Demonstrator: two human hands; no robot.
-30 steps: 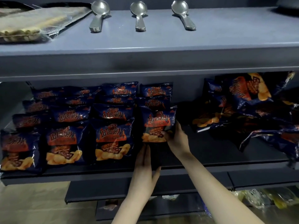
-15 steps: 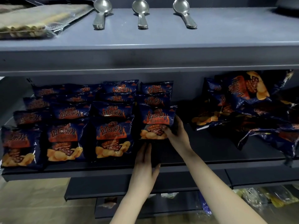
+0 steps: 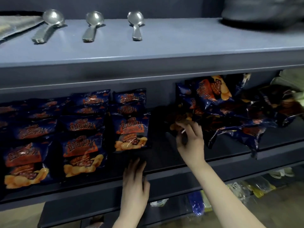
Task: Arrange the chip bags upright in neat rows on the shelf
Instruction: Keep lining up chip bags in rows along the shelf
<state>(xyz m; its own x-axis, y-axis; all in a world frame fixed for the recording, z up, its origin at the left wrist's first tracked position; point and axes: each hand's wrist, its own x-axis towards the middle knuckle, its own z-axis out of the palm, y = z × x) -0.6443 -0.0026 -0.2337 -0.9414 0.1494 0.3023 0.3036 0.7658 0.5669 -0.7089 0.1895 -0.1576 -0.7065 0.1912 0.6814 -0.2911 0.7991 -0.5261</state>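
Dark blue chip bags with orange print stand upright in several rows on the left of the dark shelf. The front bag of the rightmost row stands free. A loose heap of the same bags lies on the right. My right hand reaches into the heap's left edge, fingers curled around the lower corner of a bag there. My left hand rests flat with fingers together on the shelf's front edge, below the rightmost row, holding nothing.
Three metal spoons lie on the grey shelf above, with a plastic-wrapped tray at its far left and a dark object at its right. Lower shelves hold packaged goods. A bare gap of shelf separates the rows from the heap.
My right hand has let go of the front bag of the rightmost row and moved right to the heap. The view has shifted right. My left hand has stayed at the shelf edge.
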